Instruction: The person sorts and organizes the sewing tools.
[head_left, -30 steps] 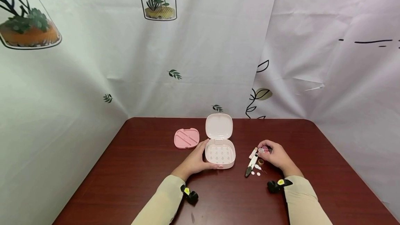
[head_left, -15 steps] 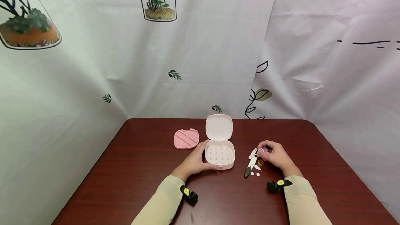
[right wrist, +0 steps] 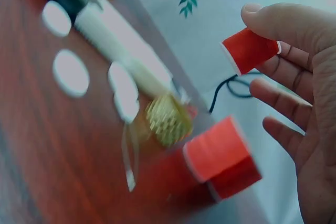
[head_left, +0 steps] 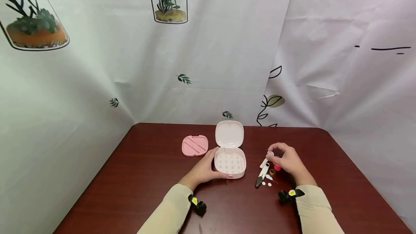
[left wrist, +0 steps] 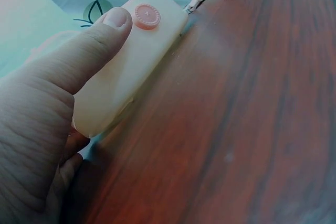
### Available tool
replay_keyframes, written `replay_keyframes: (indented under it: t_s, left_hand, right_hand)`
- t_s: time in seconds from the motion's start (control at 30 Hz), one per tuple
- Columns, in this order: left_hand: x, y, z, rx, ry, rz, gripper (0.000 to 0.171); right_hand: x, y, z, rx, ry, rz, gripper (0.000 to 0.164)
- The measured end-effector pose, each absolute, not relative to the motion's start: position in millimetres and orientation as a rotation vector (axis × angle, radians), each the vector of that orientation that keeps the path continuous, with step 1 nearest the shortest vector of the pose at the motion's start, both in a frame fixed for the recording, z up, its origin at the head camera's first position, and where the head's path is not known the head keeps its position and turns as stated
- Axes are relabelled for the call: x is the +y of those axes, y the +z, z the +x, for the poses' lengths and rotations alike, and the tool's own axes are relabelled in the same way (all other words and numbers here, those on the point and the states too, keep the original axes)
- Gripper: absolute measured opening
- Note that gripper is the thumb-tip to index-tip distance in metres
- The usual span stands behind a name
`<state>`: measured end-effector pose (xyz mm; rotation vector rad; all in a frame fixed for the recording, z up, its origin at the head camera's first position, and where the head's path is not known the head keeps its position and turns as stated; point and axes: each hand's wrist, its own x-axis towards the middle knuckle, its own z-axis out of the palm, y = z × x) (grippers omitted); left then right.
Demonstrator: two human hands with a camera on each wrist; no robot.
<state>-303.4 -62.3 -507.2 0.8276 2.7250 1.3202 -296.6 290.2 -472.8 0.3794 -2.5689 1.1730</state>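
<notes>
My left hand [head_left: 205, 167] grips the left side of a pale pink sewing box [head_left: 240, 173], its thumb along the front beside the round button [left wrist: 147, 15]. The box stands with its lid [head_left: 229, 134] up, showing rows of small pegs inside. In my right hand [head_left: 288, 161], thumb and fingers pinch a red thread spool [right wrist: 251, 50], raised off the table. Below that hand lie more red spools [right wrist: 220, 153], a gold thimble [right wrist: 169, 120], a needle threader [right wrist: 126, 95], white buttons [right wrist: 71, 73] and white thread snips with a dark end [head_left: 262, 175].
A pink tray insert [head_left: 195, 145] with a diagonal divider lies on the table left of the box. A small whitish item [head_left: 264, 163] lies by the snips. The dark red wooden table [head_left: 146, 176] meets a printed white cloth [head_left: 221, 57] behind.
My right hand has risen slightly from the small items with one spool pinched, leaving red spools on the table. The left hand keeps its hold on the box; the head view has shifted slightly.
</notes>
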Motion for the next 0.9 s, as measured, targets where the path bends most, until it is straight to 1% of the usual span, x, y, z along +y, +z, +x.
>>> replay_keyframes:
  t_s: [0.17,0.3,0.43,0.7,0.9]
  left_hand:
    - [-62.0,-506.9,-303.9,2.744,1.279,0.819,0.115]
    - [-62.4,-506.1,-304.3,2.745,1.264,0.807,0.115]
    - [-63.1,-506.1,-304.9,2.747,1.273,0.817,0.114]
    - [-62.4,-507.7,-305.5,2.739,1.294,0.827,0.114]
    - [-61.7,-508.2,-306.6,2.73,1.302,0.831,0.113]
  right_hand:
    - [278.3,-461.8,-296.9,-2.526,1.108,0.466,0.021]
    - [263.9,-454.7,-298.5,-2.487,1.16,0.544,0.021]
    - [248.1,-450.0,-300.6,-2.47,1.243,0.565,0.022]
    - [218.4,-445.2,-303.2,-2.457,1.298,0.644,0.023]
    - [200.1,-447.8,-305.2,-2.511,1.221,0.711,0.023]
